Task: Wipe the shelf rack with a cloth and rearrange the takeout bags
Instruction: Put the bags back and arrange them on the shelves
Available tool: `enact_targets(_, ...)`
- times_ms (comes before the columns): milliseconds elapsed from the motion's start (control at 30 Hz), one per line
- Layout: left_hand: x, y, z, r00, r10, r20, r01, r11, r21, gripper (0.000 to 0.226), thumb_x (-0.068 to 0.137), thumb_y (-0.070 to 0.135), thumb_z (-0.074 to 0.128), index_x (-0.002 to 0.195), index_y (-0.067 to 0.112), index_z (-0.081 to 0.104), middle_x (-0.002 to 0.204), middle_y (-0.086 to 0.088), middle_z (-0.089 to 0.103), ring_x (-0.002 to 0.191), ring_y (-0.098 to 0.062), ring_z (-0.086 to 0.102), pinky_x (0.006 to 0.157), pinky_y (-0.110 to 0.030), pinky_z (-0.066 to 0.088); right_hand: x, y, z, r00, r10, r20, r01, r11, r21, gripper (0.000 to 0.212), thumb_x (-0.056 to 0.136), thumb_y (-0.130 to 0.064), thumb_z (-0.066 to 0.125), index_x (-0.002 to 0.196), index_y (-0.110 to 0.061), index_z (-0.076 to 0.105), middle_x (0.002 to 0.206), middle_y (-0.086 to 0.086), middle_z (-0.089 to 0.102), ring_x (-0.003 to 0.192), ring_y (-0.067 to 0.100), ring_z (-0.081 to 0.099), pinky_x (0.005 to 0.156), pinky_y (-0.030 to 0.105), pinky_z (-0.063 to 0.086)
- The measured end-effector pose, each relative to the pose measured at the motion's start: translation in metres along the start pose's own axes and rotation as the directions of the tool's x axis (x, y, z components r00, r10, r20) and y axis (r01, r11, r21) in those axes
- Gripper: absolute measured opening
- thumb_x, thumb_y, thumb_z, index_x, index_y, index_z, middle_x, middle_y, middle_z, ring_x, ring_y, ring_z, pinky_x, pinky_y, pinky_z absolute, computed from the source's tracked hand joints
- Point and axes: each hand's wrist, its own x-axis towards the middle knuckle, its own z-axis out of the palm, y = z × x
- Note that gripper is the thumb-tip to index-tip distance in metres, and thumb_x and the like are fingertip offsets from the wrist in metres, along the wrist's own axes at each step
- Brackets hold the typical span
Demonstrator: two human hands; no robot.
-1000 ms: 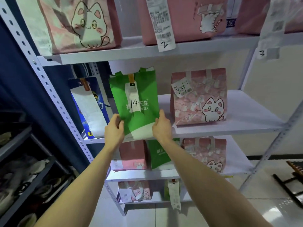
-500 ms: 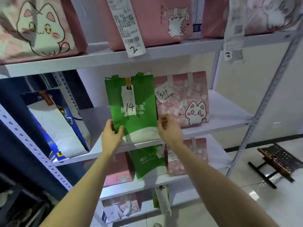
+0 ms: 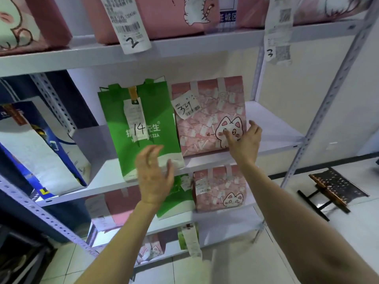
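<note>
A green takeout bag [image 3: 141, 128] tagged 14 stands upright on the middle white shelf [image 3: 272, 128]. Right beside it stands a pink cat-print bag [image 3: 205, 119] tagged 34, the two nearly touching. My left hand [image 3: 153, 177] hovers open in front of the green bag's lower right corner, fingers spread, apart from it. My right hand [image 3: 244, 142] rests against the pink bag's lower right edge, one finger on the cat picture and the other fingers spread at the side. No cloth is in view.
A blue and white bag [image 3: 37, 152] leans at the shelf's left end. Pink bags [image 3: 168, 15] fill the shelf above; another pink bag [image 3: 219, 189] and a green one [image 3: 176, 203] sit below. A slanted rack upright [image 3: 328, 107] stands right, a black folded stool [image 3: 336, 185] on the floor.
Both hands have let go of the green bag, which now stands closer to the pink bag. My right hand moved right onto the pink bag; my left hand drew back and opened.
</note>
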Motion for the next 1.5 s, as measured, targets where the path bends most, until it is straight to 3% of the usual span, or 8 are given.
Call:
enact_targets(133,0.01,0.049,0.044,0.892,-0.054,0.448,0.116,0.987,-0.113,0.079,0.104,0.024,0.066,0.169,0.018,0.021,0.173,-0.003,0.024,0.159,-0.022,0.03,0.133,-0.041,0.027,0.023,0.004,0.0,0.991,0.029,0.129,-0.043,0.994,0.105,0.056,0.099,-0.051,0.066,0.134,-0.011,0.052,0.134,0.007,0.055,0.119,0.028,0.058,0.099,0.039,0.05)
enact_targets(333,0.03,0.087,0.089,0.877,-0.329,0.351,0.386,0.916,-0.106,0.114,0.096,0.022,0.08,0.172,0.025,-0.006,0.181,-0.001,-0.002,0.166,-0.024,0.012,0.13,-0.022,0.027,0.051,0.029,-0.015,0.981,0.095,0.168,-0.137,0.956,0.26,0.012,0.099,-0.027,0.051,0.092,-0.019,0.058,0.094,0.0,0.074,0.089,0.027,0.069,0.08,0.048,0.06)
enact_targets(500,0.043,0.115,0.132,0.683,-0.463,0.565,0.613,0.783,-0.1,0.086,0.1,0.03,0.077,0.165,0.018,0.022,0.16,-0.002,0.052,0.135,-0.016,0.057,0.112,-0.036,0.045,0.08,0.063,-0.051,0.975,0.115,0.191,-0.152,0.97,0.192,0.016,0.106,-0.033,0.051,0.108,-0.017,0.055,0.095,-0.005,0.068,0.095,0.025,0.067,0.075,0.037,0.05)
enact_targets(800,0.038,0.149,0.182,0.692,-0.455,0.561,0.613,0.781,-0.123,0.079,0.092,0.022,0.086,0.152,0.016,0.036,0.144,0.001,0.059,0.113,-0.007,0.059,0.105,-0.03,0.048,0.097,0.109,-0.1,0.953,0.016,0.302,-0.05,0.993,0.107,0.056,0.086,-0.051,0.08,0.119,-0.027,0.042,0.102,-0.018,0.063,0.087,0.001,0.063,0.065,0.014,0.045)
enact_targets(1033,0.026,0.165,0.17,0.673,-0.488,0.556,0.637,0.764,-0.1,0.083,0.092,0.021,0.087,0.155,0.021,0.034,0.15,0.003,0.059,0.102,0.007,0.062,0.101,-0.026,0.055,0.094,0.12,-0.121,0.91,0.011,0.414,-0.064,0.991,0.114,0.072,0.08,-0.045,0.086,0.133,-0.021,0.042,0.118,-0.011,0.065,0.099,0.009,0.067,0.074,0.025,0.055)
enact_targets(1200,0.013,0.174,0.14,0.675,-0.528,0.516,0.645,0.761,-0.065,0.099,0.087,0.019,0.09,0.162,0.027,0.026,0.16,-0.003,0.054,0.142,-0.023,0.057,0.118,-0.049,0.049,0.077,0.128,-0.143,0.897,0.08,0.434,-0.156,0.977,0.142,0.11,0.076,-0.051,0.089,0.16,-0.018,0.026,0.154,0.0,0.049,0.139,0.019,0.053,0.114,0.046,0.049)
enact_targets(1400,-0.037,0.166,0.058,0.656,-0.602,0.456,0.675,0.738,0.004,0.095,0.086,0.017,0.091,0.162,0.017,0.035,0.156,-0.007,0.054,0.139,-0.022,0.055,0.117,-0.041,0.048,0.009,0.1,-0.162,0.956,0.0,0.295,-0.015,0.999,0.048,0.072,0.09,-0.046,0.076,0.147,-0.017,0.043,0.14,0.0,0.048,0.13,0.02,0.05,0.103,0.027,0.038)
enact_targets(1500,-0.049,0.135,0.02,0.648,-0.671,0.361,0.704,0.708,0.053,0.092,0.084,0.022,0.093,0.159,0.019,0.04,0.151,-0.006,0.059,0.136,-0.024,0.058,0.117,-0.052,0.05,-0.029,0.069,-0.143,0.909,-0.171,0.381,0.118,0.98,0.159,0.043,0.091,-0.042,0.073,0.125,-0.021,0.057,0.118,-0.006,0.057,0.106,0.017,0.06,0.095,0.039,0.053)
